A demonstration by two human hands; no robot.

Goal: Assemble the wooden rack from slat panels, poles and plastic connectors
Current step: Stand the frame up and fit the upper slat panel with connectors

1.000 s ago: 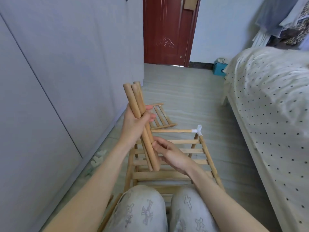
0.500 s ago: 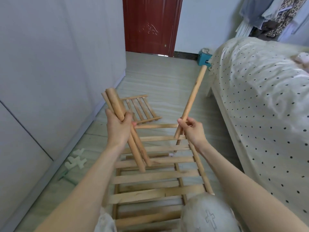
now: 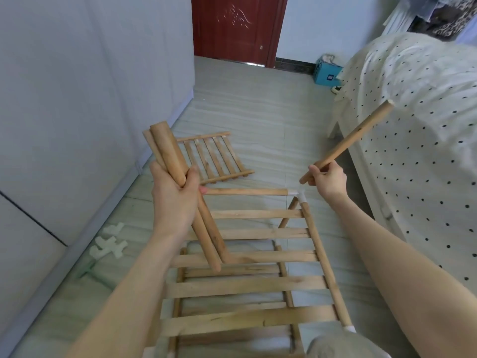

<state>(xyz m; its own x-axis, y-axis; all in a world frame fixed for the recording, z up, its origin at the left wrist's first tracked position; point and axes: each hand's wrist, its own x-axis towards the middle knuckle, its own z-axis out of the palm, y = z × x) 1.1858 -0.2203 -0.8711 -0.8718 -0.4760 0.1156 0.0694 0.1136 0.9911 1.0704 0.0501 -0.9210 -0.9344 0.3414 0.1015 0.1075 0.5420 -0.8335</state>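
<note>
A part-built wooden rack (image 3: 245,282) of slat panels and poles stands on the floor in front of me. A white plastic connector (image 3: 299,196) caps its far right corner. My left hand (image 3: 175,195) grips a bundle of wooden poles (image 3: 170,153) upright over the rack's left side. My right hand (image 3: 329,180) pinches one single pole (image 3: 353,139) near its lower end. That pole slants up to the right toward the bed, and its lower tip hangs just above the corner connector.
A loose slat panel (image 3: 214,156) lies on the floor beyond the rack. Several white plastic connectors (image 3: 108,245) lie by the grey wall at left. A dotted bed (image 3: 418,130) runs along the right. A red door (image 3: 237,27) and a blue box (image 3: 326,74) are far back.
My right hand pulled one pole out of the bundle and carried it right. The pole now tilts further toward the bed, its lower end near the corner connector. The left hand keeps the bundle.
</note>
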